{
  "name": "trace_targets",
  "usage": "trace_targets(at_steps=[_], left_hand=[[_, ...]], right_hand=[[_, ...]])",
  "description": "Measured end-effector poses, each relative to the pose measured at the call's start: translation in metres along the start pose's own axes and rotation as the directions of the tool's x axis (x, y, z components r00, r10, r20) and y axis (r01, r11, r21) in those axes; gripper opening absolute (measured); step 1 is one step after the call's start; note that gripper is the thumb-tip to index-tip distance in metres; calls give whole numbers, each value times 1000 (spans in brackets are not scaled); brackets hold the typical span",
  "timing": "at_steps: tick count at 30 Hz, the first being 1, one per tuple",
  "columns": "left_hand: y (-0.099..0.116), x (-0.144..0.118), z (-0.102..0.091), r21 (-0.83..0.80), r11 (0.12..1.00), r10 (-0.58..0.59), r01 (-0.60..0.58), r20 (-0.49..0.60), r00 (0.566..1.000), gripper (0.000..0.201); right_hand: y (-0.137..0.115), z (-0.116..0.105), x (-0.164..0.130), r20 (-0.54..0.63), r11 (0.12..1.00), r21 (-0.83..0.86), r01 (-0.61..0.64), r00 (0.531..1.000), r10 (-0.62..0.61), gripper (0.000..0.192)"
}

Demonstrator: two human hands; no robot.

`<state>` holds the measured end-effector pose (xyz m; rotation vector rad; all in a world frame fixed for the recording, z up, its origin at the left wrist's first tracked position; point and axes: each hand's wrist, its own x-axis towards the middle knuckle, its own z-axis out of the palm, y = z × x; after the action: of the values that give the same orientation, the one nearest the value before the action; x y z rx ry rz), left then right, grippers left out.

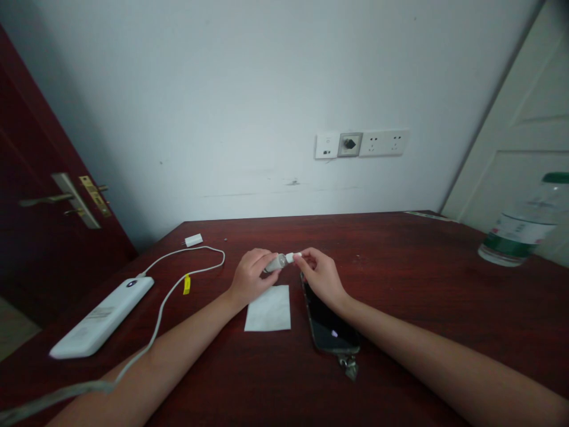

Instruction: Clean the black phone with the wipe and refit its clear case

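Head view: held one small translucent bottle (275,263) in the left hand (254,277), with fingers curled round it; pinched one white cap (291,257) at its neck between thumb and fingertips of the right hand (323,277). Kept above the table (400,284). Judged midway: bottle already in hand; could not tell whether capped or loosened, nor how much left to do. Counted nearby: one white square (268,309), one phone (331,323) under the right wrist, one charm (350,369). Counted outward: one cable (66,391), one yellow tag (186,284), one power bank (104,320), one plug (194,240), one large bottle (511,240).
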<state>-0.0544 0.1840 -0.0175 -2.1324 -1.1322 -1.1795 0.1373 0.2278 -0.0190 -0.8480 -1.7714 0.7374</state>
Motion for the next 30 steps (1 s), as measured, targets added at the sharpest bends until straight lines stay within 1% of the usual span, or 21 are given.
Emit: trace_targets(at_steps=[2, 4, 6, 8, 11, 14, 17, 22, 30], left_hand=[[0, 0, 0, 7, 1000, -14, 14, -1, 1000, 29], [0, 1, 0, 11, 999, -35, 35, 1, 999, 28], [0, 1, 0, 9, 999, -52, 52, 10, 999, 27], [-1, 1, 0, 0, 998, -57, 57, 23, 998, 27], [-1, 0, 1, -12, 999, -42, 42, 43, 998, 28], [-2, -1, 1, -18, 999, -25, 26, 52, 998, 30], [-3, 0, 1, -18, 1000, -5, 6, 60, 998, 32], [-3, 0, 0, -8, 1000, 22, -21, 57, 998, 32], [-2, 0, 0, -15, 1000, -23, 24, 70, 997, 28]], right_hand=[[-2, 0, 0, -10, 1000, -6, -2, 1000, 2, 33], [-3, 0, -1, -15, 1000, 24, 11, 1000, -10, 30], [-4, 1, 0, -7, 997, 61, 38, 999, -37, 36], [-4, 1, 0, 23, 996, 58, 63, 998, -65, 41], [-2, 1, 0, 61, 998, 7, 67, 996, -67, 29], [-2, 1, 0, 61, 999, -36, 27, 998, -24, 22], [-1, 1, -1, 45, 999, -50, -5, 999, 7, 25], [0, 2, 0, 46, 999, -48, 4, 999, -2, 26], [1, 3, 0, 59, 1000, -12, -7, 998, 8, 24]])
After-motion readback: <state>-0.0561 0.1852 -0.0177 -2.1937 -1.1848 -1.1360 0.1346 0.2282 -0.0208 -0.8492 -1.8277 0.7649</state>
